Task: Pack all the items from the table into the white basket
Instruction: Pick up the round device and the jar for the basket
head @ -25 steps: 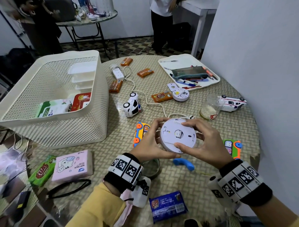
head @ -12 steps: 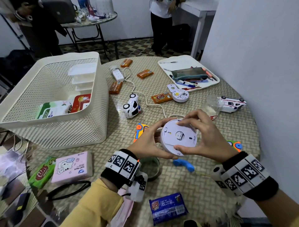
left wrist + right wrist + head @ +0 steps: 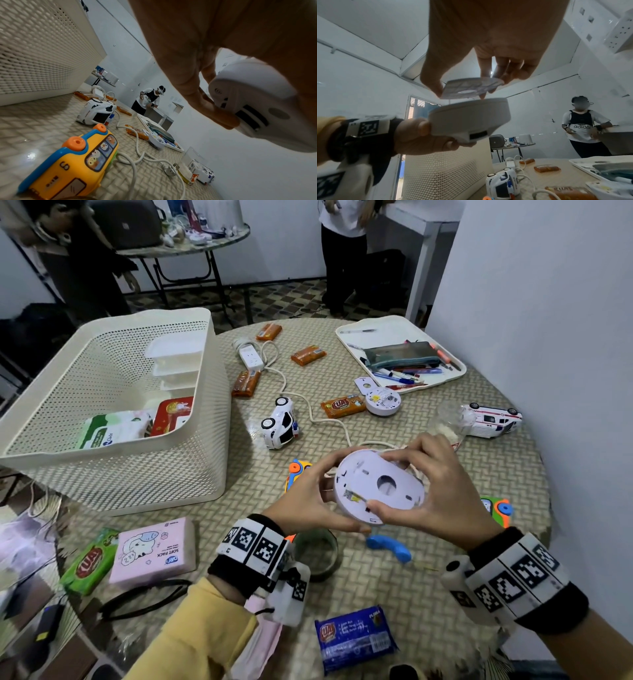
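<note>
A round white smoke detector is held above the table's near middle in two pieces. My left hand (image 3: 337,496) grips the thick detector body (image 3: 471,116) from the left and underneath. My right hand (image 3: 394,481) pinches the thin round back plate (image 3: 380,487) by its rim. The plate has a centre hole. In the right wrist view the back plate (image 3: 471,88) hovers just above the body with a small gap. The white mesh basket (image 3: 137,474) stands at the left, holding a tissue pack (image 3: 113,429), a red tin and clear boxes.
Around my hands lie a white toy car (image 3: 279,422), a yellow toy bus (image 3: 72,166), a power strip's cord (image 3: 329,422), orange snack packs, a second detector (image 3: 382,402), a jar, a toy ambulance (image 3: 493,419), a pen tray (image 3: 452,361), a tape roll and a pink tissue pack (image 3: 154,549). A wall stands right.
The detector looked like one piece lying flat between both hands. Now my right hand holds the back plate apart from the body and tilted, and both hands have risen slightly.
</note>
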The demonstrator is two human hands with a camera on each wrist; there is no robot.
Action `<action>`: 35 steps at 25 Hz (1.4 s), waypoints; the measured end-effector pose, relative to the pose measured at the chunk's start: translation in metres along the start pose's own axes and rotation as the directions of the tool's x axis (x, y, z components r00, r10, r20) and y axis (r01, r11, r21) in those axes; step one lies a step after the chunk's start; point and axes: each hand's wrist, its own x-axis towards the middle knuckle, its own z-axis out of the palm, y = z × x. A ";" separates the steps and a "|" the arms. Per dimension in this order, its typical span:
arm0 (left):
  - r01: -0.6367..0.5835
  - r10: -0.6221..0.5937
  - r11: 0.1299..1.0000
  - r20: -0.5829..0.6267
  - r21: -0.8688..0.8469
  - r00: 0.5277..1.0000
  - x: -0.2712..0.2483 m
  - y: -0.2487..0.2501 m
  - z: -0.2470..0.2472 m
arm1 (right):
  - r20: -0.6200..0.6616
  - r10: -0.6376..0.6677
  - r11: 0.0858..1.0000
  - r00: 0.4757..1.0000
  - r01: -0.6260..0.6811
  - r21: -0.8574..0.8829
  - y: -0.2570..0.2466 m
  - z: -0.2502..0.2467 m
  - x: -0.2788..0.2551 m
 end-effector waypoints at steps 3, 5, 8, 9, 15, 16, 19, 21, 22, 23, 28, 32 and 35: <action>-0.012 0.012 1.000 -0.002 0.004 1.000 0.000 0.003 -0.002 | 0.025 0.205 0.975 0.979 -0.206 0.080 -0.001 -0.003 0.001; 0.001 -0.002 0.999 0.017 0.037 1.000 0.000 0.004 -0.004 | 0.089 0.323 0.919 0.942 -0.335 0.209 0.001 -0.007 0.004; 0.004 -0.005 0.998 0.019 0.061 1.000 -0.002 0.002 -0.005 | 0.148 0.391 0.896 0.908 -0.413 0.165 0.007 -0.014 0.009; 0.002 -0.003 0.998 0.018 0.063 1.000 -0.003 0.001 -0.005 | 0.146 0.412 0.889 0.899 -0.432 0.152 0.010 -0.015 0.010; 0.005 -0.005 1.000 -0.013 -0.013 1.000 -0.003 -0.004 -0.006 | 0.188 0.507 0.642 0.841 -0.514 0.568 0.012 -0.016 0.014; 0.004 -0.005 1.000 -0.025 -0.030 1.000 -0.003 -0.005 -0.007 | 0.192 0.501 0.635 0.844 -0.509 0.581 0.010 -0.015 0.014; -0.001 0.000 0.999 -0.039 -0.033 0.999 -0.003 -0.007 -0.010 | 0.171 0.489 0.645 0.855 -0.487 0.589 0.009 -0.011 0.013; -0.010 0.010 1.000 -0.047 -0.011 0.999 -0.004 -0.007 -0.013 | 0.171 0.495 0.626 0.852 -0.486 0.610 0.009 -0.010 0.014; -0.018 0.017 1.000 -0.055 -0.011 0.998 -0.004 -0.007 -0.014 | 0.181 0.488 0.626 0.854 -0.487 0.609 0.009 -0.009 0.014; -0.023 0.022 1.000 -0.065 -0.018 0.998 -0.004 -0.007 -0.014 | 0.195 0.471 0.638 0.861 -0.484 0.599 0.009 -0.009 0.013; -0.022 0.021 1.000 -0.056 -0.012 0.998 -0.005 -0.007 -0.015 | 0.306 0.245 0.849 0.920 -0.356 0.390 0.012 -0.009 0.010; 0.004 -0.004 1.000 -0.038 -0.018 0.999 -0.004 -0.007 -0.012 | 0.422 0.183 0.910 0.888 -0.316 0.269 0.010 -0.013 0.010; 0.012 -0.013 1.000 -0.031 -0.017 0.999 -0.005 -0.005 -0.011 | 0.388 0.263 0.804 0.883 -0.423 0.418 0.010 -0.012 0.010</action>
